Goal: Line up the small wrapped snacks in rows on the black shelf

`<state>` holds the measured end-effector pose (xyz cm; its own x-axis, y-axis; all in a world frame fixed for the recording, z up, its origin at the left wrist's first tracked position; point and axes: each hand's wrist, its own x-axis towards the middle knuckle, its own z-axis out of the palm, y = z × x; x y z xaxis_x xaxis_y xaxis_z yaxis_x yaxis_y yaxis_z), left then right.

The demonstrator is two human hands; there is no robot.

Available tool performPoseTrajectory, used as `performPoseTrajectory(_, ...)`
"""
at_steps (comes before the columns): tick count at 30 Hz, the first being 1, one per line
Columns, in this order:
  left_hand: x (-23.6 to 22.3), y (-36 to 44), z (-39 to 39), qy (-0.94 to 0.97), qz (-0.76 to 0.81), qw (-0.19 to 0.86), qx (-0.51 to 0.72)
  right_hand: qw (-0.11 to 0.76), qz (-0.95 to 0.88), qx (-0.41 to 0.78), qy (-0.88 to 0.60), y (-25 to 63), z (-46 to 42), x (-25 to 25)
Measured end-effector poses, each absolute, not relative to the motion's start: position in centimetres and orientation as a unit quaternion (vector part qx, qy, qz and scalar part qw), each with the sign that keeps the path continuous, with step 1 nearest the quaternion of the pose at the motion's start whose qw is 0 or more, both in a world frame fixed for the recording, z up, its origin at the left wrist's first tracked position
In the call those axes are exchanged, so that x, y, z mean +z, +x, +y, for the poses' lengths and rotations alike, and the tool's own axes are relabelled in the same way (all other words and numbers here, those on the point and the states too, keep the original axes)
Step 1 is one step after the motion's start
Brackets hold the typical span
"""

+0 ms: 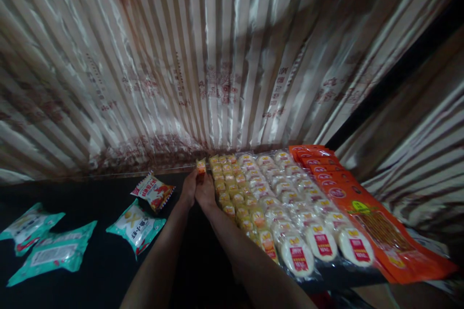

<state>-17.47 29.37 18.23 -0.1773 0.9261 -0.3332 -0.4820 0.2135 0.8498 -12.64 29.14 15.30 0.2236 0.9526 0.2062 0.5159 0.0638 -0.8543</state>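
The small yellow packet (201,166) stood just left of the yellow rows (231,185), at their far end, apparently pinched between the closed fingertips of the left hand (188,191) and right hand (205,191); exact finger placement was too dim to tell. The step looked like positioning it; the next move probably called for a light touch. White rounds (322,242) and orange packets (357,202) lay right of the rows, teal packets (137,228) well left; striped sheeting (217,57) behind them limited reach.

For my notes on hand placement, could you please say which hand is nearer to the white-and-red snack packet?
Left: the left hand is just right of the snack packet, not touching; the right hand is farther right.
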Motion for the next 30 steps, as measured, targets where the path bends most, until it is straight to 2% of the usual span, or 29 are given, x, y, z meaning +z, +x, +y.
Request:
performPoseTrajectory(8, 17.8, -17.5, 29.7, 0.263, 0.502, 0.603, 0.562, 0.426, -0.539, 0.274, -0.673, -13.0, 28.6, 16.3)
performPoseTrajectory(16, 17.1, -18.7, 30.1, 0.458, 0.595, 0.474, 0.46, 0.48, -0.501, 0.318, -0.646, -13.4, 27.6, 17.3)
performPoseTrajectory(22, 17.3, -18.7, 30.2, 0.49, 0.598, 0.457, 0.44, 0.469, -0.499, 0.347, -0.641, -13.0, 27.6, 18.0)
performPoseTrajectory(30, 18.1, -18.5, 30.3, 0.577, 0.632, 0.352, 0.379, 0.465, -0.506, 0.336, -0.644, -12.7, 28.3, 17.6)
